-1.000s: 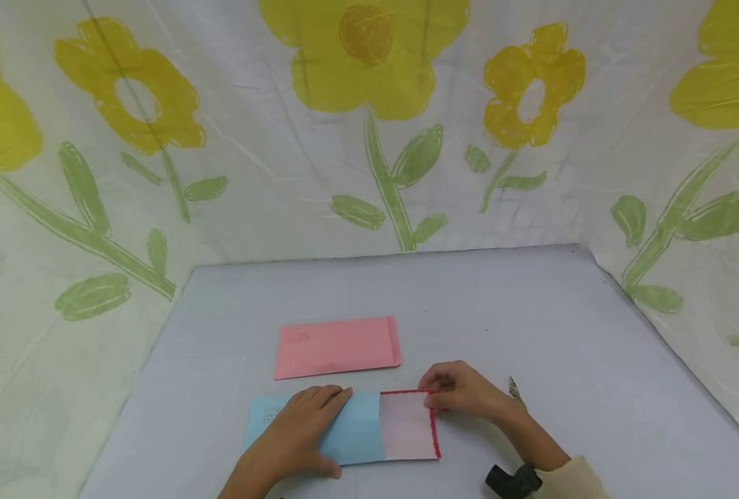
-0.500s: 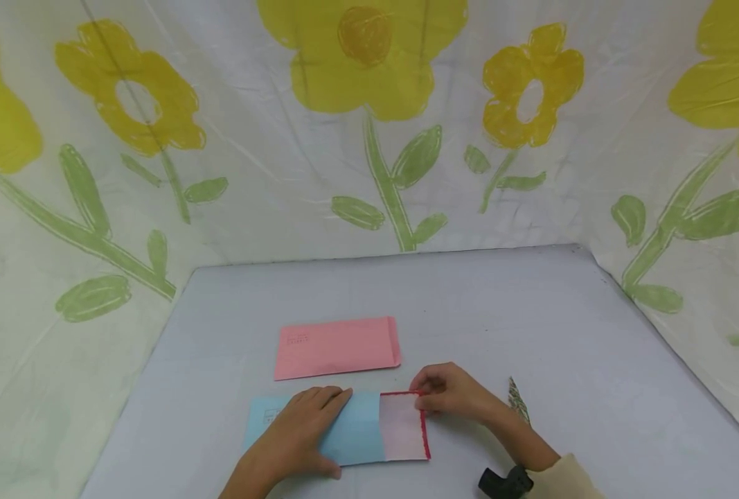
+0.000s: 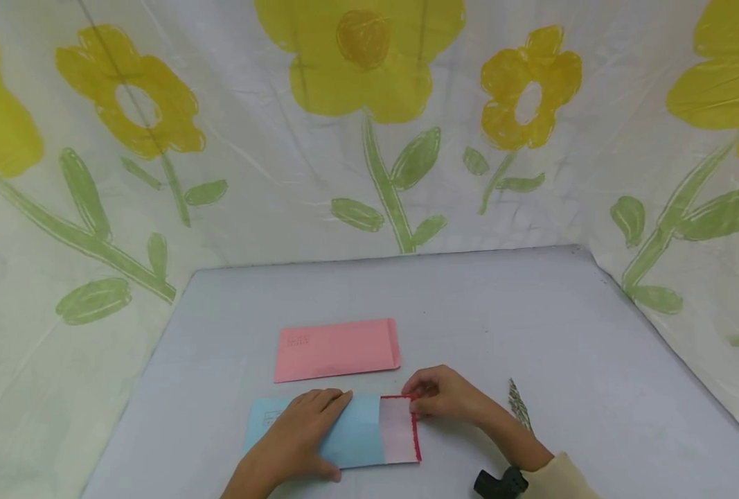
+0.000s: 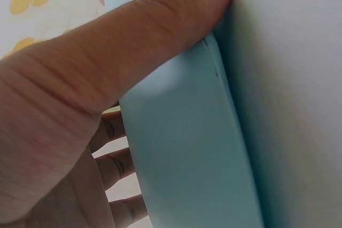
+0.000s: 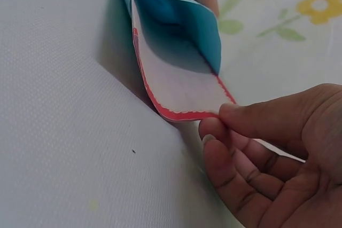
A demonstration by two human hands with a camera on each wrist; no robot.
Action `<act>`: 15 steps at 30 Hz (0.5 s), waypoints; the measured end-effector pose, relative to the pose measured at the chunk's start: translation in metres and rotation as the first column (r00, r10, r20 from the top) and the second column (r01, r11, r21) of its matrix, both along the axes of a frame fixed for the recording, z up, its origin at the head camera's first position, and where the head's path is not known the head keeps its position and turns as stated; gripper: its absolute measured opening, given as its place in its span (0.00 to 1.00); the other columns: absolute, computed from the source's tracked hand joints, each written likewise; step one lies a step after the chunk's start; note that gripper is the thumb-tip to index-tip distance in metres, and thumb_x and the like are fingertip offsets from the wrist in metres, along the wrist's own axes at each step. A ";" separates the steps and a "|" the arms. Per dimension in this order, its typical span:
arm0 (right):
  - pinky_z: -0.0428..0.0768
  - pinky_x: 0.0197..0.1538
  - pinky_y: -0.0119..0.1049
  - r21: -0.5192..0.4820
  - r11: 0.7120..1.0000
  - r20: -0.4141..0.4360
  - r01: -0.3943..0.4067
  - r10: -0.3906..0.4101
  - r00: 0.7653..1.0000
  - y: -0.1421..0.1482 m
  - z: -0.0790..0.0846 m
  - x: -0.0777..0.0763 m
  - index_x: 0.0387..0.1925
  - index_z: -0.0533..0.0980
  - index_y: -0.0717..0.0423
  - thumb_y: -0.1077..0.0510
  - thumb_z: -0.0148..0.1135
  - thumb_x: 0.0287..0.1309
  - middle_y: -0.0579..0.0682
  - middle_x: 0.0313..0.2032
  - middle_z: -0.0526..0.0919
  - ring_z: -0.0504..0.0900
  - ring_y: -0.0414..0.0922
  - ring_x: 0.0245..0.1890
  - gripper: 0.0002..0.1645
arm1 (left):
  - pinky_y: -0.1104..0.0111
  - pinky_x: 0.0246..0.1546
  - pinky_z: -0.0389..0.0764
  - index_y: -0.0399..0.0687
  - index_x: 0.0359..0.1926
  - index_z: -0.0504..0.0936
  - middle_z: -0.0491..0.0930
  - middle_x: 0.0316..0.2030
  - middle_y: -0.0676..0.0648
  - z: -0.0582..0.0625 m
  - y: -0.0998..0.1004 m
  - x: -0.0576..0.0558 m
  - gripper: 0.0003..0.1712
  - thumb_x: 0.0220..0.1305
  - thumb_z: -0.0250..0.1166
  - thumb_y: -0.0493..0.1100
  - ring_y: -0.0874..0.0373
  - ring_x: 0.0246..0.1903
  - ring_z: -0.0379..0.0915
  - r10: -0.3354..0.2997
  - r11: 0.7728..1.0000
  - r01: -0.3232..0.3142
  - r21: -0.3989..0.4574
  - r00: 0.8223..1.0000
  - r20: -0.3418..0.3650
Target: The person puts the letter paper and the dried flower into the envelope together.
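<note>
A light blue envelope (image 3: 359, 438) lies near the front of the table, its mouth facing right. My left hand (image 3: 297, 431) grips it across its width, thumb (image 4: 160, 25) along the near edge and fingers along the far edge. The envelope's mouth (image 5: 181, 17) bulges apart in the right wrist view. A pale pink card with a ragged red border (image 3: 397, 438) is partly inside the envelope; its right end sticks out. My right hand (image 3: 447, 394) pinches the far right corner of the card between thumb and fingertips. The card's inner end is hidden in the envelope.
A pink envelope (image 3: 338, 350) lies behind the blue one. A narrow patterned brown and pale thing (image 3: 519, 404) pokes out beyond my right forearm, which hides part of it. A flower-printed sheet (image 3: 269, 194) hangs around the back and sides of the table.
The card has slid leftward, deeper into the blue envelope, with my right hand moving along with it. My left hand and the blue envelope have stayed in place.
</note>
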State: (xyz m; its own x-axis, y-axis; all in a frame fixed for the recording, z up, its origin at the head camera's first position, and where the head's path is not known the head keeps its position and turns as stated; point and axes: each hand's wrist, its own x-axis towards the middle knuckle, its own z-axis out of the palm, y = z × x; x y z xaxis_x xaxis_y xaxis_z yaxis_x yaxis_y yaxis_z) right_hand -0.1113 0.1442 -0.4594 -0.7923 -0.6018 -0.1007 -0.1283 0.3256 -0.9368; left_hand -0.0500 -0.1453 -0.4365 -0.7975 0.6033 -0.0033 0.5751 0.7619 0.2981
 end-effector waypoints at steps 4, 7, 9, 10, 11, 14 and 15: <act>0.80 0.29 0.36 -0.003 1.000 0.002 -0.009 0.009 1.000 -0.003 0.002 0.001 0.38 0.78 0.58 0.65 0.64 0.49 0.50 0.31 0.79 0.79 0.45 0.26 0.11 | 0.56 0.57 0.60 0.49 0.65 0.60 0.63 0.59 0.52 0.000 0.000 0.001 0.61 0.29 0.72 0.68 0.54 0.56 0.58 -0.002 1.000 0.002 0.001 1.000 -0.002; 0.80 0.28 0.39 -0.014 1.000 0.006 -0.018 0.018 1.000 -0.007 0.007 0.003 0.38 0.77 0.61 0.67 0.63 0.50 0.54 0.31 0.79 0.80 0.48 0.26 0.11 | 0.55 0.57 0.60 0.49 0.65 0.60 0.64 0.59 0.52 0.000 0.001 0.001 0.61 0.29 0.72 0.68 0.53 0.56 0.58 0.003 1.000 -0.003 -0.001 1.000 0.002; 0.80 0.28 0.41 -0.026 0.999 0.015 -0.022 0.023 1.000 -0.010 0.012 0.004 0.39 0.76 0.63 0.69 0.62 0.49 0.57 0.30 0.78 0.80 0.51 0.26 0.12 | 0.55 0.57 0.60 0.49 0.65 0.60 0.64 0.59 0.51 0.000 0.001 0.001 0.61 0.29 0.72 0.68 0.53 0.57 0.58 0.005 1.000 -0.005 -0.002 1.000 0.005; 0.80 0.28 0.42 -0.030 0.999 0.020 -0.022 0.023 1.000 -0.011 0.014 0.005 0.39 0.76 0.64 0.69 0.62 0.49 0.58 0.30 0.77 0.80 0.52 0.26 0.12 | 0.55 0.57 0.60 0.49 0.65 0.60 0.64 0.59 0.51 0.000 0.001 0.001 0.61 0.29 0.71 0.69 0.53 0.57 0.58 0.006 1.000 -0.006 -0.003 1.000 0.006; 0.80 0.28 0.43 -0.035 0.999 0.021 -0.022 0.023 1.000 -0.012 0.016 0.005 0.39 0.76 0.65 0.70 0.62 0.49 0.59 0.29 0.77 0.80 0.53 0.25 0.12 | 0.55 0.57 0.60 0.49 0.65 0.60 0.64 0.59 0.51 0.000 0.001 0.001 0.61 0.29 0.71 0.69 0.52 0.57 0.58 0.006 1.000 -0.006 -0.004 1.000 0.007; 0.80 0.27 0.42 -0.038 0.999 0.018 -0.014 0.015 1.000 -0.014 0.014 0.004 0.38 0.76 0.64 0.69 0.62 0.49 0.58 0.28 0.77 0.80 0.52 0.25 0.12 | 0.55 0.57 0.60 0.49 0.65 0.60 0.64 0.59 0.51 0.001 0.001 0.000 0.61 0.30 0.71 0.69 0.52 0.57 0.58 0.006 1.000 -0.006 -0.011 1.000 0.008; 0.79 0.27 0.41 -0.035 0.999 0.017 -0.009 0.009 1.000 -0.015 0.012 0.004 0.38 0.76 0.63 0.69 0.63 0.49 0.57 0.28 0.77 0.80 0.51 0.24 0.12 | 0.55 0.57 0.60 0.49 0.65 0.60 0.63 0.59 0.51 0.001 0.001 0.000 0.61 0.29 0.71 0.69 0.52 0.57 0.58 0.006 1.000 -0.006 -0.012 1.000 0.007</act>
